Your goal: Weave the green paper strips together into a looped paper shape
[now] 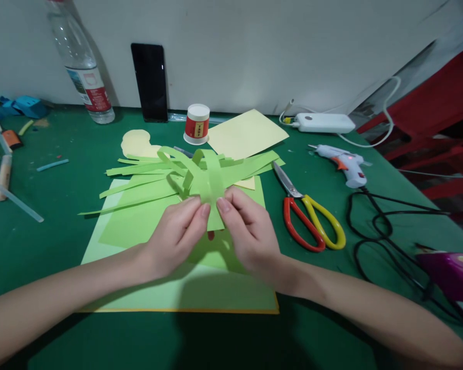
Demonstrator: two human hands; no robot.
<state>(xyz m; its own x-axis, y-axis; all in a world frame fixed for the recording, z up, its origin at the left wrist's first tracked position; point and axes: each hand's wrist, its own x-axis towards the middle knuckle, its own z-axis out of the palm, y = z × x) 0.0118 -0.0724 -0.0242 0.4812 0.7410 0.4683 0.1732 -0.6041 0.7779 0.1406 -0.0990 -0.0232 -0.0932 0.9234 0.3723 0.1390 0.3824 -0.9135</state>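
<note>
My left hand (pixel 175 234) and my right hand (pixel 247 231) meet over the middle of the table, both pinching the same looped green paper strip (pixel 212 187). The strip bends up into a loop just above my fingertips. Behind it lies a heap of several long green paper strips (pixel 146 172), some curled. Under my hands are flat light green paper sheets (pixel 146 221) stacked on a yellow-edged sheet. Something small and red shows between my hands, too hidden to name.
Red and yellow scissors (pixel 312 216) lie right of the sheets. A glue gun (pixel 345 164) with black cable, a white power bank (pixel 324 122), a purple tool (pixel 453 275), a glue pot (pixel 196 123), a yellow sheet (pixel 247 133), a phone (pixel 149 81) and a water bottle (pixel 81 61) stand around.
</note>
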